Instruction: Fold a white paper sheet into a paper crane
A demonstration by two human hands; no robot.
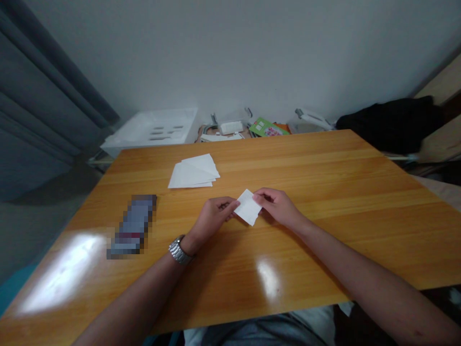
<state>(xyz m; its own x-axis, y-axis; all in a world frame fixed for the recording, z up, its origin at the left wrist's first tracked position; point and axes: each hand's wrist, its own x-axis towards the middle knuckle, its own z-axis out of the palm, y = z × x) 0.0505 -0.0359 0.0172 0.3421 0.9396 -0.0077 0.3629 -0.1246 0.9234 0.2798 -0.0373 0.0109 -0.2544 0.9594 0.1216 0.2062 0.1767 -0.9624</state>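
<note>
Between my two hands is a small white piece of paper (248,207), turned corner-up, with an uneven, torn-looking lower right edge. My left hand (218,214), with a metal watch on its wrist, pinches the paper's left corner between thumb and fingers. At the upper right side, my right hand (275,204) grips it with the thumb on top. The fingers behind the paper are partly hidden. Beyond my left hand, several white sheets of paper (194,172) lie overlapping on the table.
The shiny wooden table (324,182) spreads before me. A pixelated, phone-like object (133,226) lies at the left. Past the far edge are a white tray-like container (154,127), a green booklet (266,128) and a dark cloth (389,122). A grey curtain (39,96) hangs at left.
</note>
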